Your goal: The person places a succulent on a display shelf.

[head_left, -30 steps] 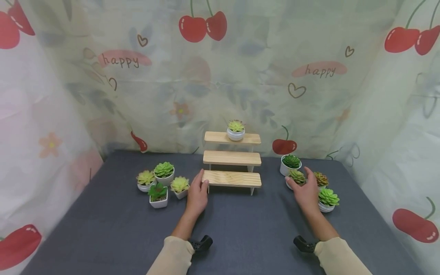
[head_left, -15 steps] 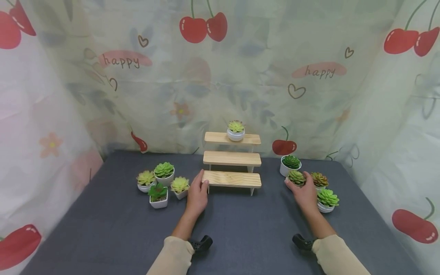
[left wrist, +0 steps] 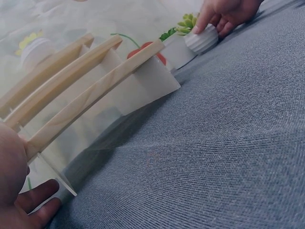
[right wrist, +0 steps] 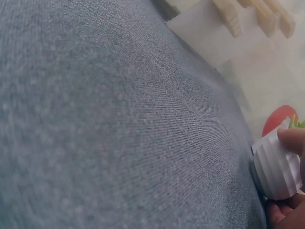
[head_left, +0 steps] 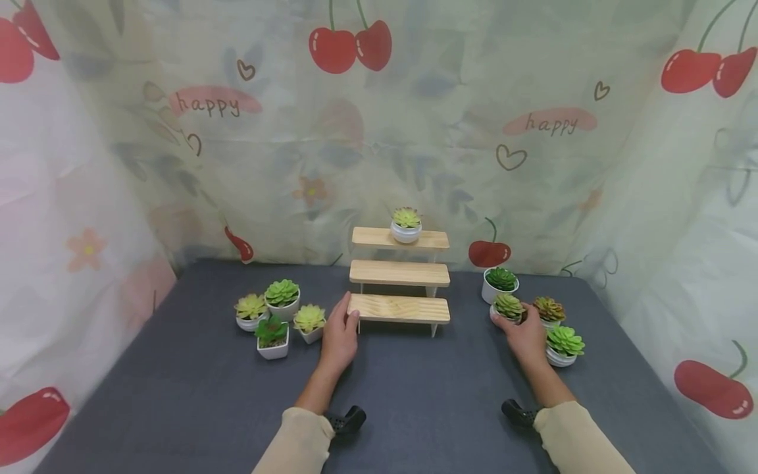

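Note:
My right hand (head_left: 526, 334) holds a small potted succulent (head_left: 508, 306) by its white ribbed pot (right wrist: 276, 167), thumb on the near side. In the right wrist view the pot is tilted and sits low, close over the cloth. My left hand (head_left: 340, 337) grips the left end of the lowest step of a three-step wooden display stand (head_left: 399, 308). Seen from the left wrist, the fingers (left wrist: 40, 195) curl beside the stand's clear leg (left wrist: 57, 174). On the top step, right of its middle, stands another succulent (head_left: 406, 225) in a white pot.
Right of the stand, a dark green succulent (head_left: 500, 283), a reddish one (head_left: 549, 311) and a bright green one (head_left: 564, 343) surround my right hand. Several more potted succulents (head_left: 274, 336) cluster left of my left hand. A printed curtain (head_left: 379, 145) closes off the dark cloth-covered table (head_left: 414, 408) behind.
My right hand has closed its thumb and fingers on the succulent's pot and shifted slightly left with it, away from the reddish one. My left hand stays at the stand.

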`<state>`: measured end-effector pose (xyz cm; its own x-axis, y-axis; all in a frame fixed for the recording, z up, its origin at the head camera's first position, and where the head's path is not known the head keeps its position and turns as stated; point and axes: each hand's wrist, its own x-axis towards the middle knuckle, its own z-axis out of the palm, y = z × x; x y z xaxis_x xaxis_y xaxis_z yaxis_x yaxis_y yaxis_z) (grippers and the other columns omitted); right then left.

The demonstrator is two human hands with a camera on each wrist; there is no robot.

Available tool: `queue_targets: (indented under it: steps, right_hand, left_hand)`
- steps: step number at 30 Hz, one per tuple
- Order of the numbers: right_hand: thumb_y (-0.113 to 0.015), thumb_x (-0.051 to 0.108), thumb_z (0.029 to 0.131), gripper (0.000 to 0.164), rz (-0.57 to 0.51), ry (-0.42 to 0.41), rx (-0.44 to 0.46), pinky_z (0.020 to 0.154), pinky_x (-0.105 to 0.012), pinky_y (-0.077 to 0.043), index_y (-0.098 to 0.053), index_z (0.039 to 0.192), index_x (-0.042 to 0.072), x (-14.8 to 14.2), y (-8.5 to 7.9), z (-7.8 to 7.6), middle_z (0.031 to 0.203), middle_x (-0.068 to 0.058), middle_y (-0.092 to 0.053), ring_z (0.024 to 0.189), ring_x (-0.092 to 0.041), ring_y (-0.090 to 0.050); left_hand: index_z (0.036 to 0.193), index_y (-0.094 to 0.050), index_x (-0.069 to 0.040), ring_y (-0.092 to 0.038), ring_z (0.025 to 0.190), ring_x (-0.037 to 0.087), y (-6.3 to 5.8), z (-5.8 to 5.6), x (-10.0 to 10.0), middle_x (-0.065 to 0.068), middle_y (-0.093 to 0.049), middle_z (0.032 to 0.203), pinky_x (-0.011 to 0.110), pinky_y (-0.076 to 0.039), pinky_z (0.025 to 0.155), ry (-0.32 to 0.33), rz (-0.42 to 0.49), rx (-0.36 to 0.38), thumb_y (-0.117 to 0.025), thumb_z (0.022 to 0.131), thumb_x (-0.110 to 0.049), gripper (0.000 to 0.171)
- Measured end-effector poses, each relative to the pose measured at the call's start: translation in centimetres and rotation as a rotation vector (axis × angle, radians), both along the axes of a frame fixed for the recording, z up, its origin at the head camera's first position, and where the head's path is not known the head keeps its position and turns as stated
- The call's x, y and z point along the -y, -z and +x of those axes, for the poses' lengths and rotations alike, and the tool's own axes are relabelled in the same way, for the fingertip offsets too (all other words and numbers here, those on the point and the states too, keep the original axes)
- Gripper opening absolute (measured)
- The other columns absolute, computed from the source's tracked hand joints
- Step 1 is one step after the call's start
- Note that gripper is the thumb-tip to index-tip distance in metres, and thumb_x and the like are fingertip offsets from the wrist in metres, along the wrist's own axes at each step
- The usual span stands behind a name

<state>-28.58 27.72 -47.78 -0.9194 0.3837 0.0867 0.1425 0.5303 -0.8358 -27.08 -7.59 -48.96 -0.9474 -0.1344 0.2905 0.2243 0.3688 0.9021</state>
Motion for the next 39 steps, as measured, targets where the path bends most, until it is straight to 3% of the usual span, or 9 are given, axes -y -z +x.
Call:
queue_targets:
  steps: [19, 26, 39]
  right_hand:
    - [-0.074, 0.029, 0.086, 0.066, 0.002, -0.008, -0.021, 0.096, -0.052, -0.041, -0.046, 0.135, -0.007, 0.6, -0.5, 0.5, 0.127, -0.026, -0.052, 0.117, -0.037, -0.049]
    - [-0.073, 0.04, 0.086, 0.074, -0.095, -0.009, -0.075, 0.098, -0.048, -0.042, -0.044, 0.139, -0.001, 2.0, -2.3, 0.6, 0.133, -0.022, -0.051, 0.121, -0.033, -0.048]
    - [-0.074, 0.035, 0.087, 0.06, -0.149, -0.009, -0.272, 0.086, -0.037, -0.045, -0.053, 0.134, 0.004, 4.8, -5.6, -1.1, 0.127, -0.014, -0.058, 0.111, -0.026, -0.054]
  left_hand:
    - [0.147, -0.039, 0.0, -0.035, 0.137, 0.034, 0.3, -0.1, 0.0, 0.021, -0.039, 0.148, 0.049, -0.029, 0.111, 0.009, 0.005, 0.002, -0.048, 0.103, -0.012, 0.047]
    - [0.147, -0.039, 0.001, -0.035, 0.137, 0.035, 0.1, -0.1, 0.1, 0.022, -0.039, 0.148, 0.049, -0.029, 0.111, 0.006, 0.004, -0.003, -0.046, 0.103, -0.011, 0.046]
    - [0.147, -0.039, 0.001, -0.033, 0.138, 0.036, 0.3, -0.2, 0.1, 0.022, -0.037, 0.149, 0.051, -0.028, 0.111, 0.014, 0.011, -0.002, -0.042, 0.104, -0.01, 0.044]
